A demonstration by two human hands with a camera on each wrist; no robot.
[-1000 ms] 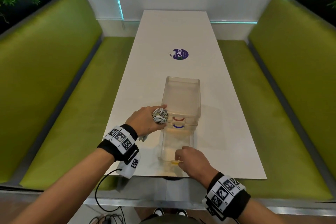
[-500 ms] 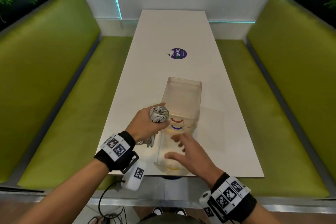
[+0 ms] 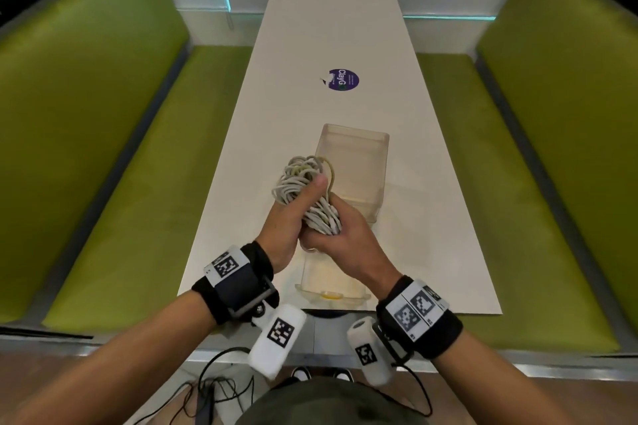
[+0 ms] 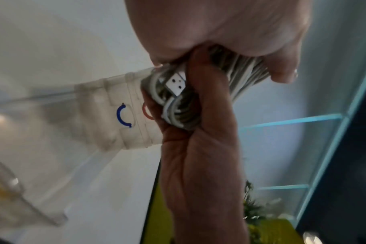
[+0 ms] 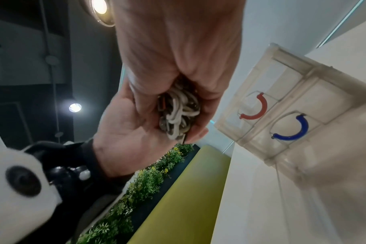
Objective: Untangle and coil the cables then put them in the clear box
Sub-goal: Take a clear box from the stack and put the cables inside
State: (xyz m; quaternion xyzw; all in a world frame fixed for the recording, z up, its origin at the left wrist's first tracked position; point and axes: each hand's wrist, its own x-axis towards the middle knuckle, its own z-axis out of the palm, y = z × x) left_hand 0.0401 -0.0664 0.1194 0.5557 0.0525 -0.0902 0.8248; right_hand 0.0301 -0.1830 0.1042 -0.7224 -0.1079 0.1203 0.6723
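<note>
A bundle of white cables (image 3: 297,179) is held above the white table, just left of the clear box (image 3: 378,162). My left hand (image 3: 299,209) grips it from below, its thumb pressed over the coils. My right hand (image 3: 340,229) wraps around the bundle's near end. The left wrist view shows the cables (image 4: 179,105) and a white plug (image 4: 175,83) between both palms. In the right wrist view the coils (image 5: 179,113) sit inside my curled fingers. The box stands open and looks empty.
The box's lid (image 3: 312,281) lies flat toward me, with a yellow latch (image 3: 330,294) at the table's (image 3: 293,45) near edge. Red (image 5: 256,108) and blue (image 5: 293,130) clips mark the box's near end. Green benches (image 3: 103,148) flank the table. A purple sticker (image 3: 343,79) lies farther back.
My right hand left the lid's front edge and closed around the cable bundle. My left hand raised the bundle and turned it, so more of the coils show.
</note>
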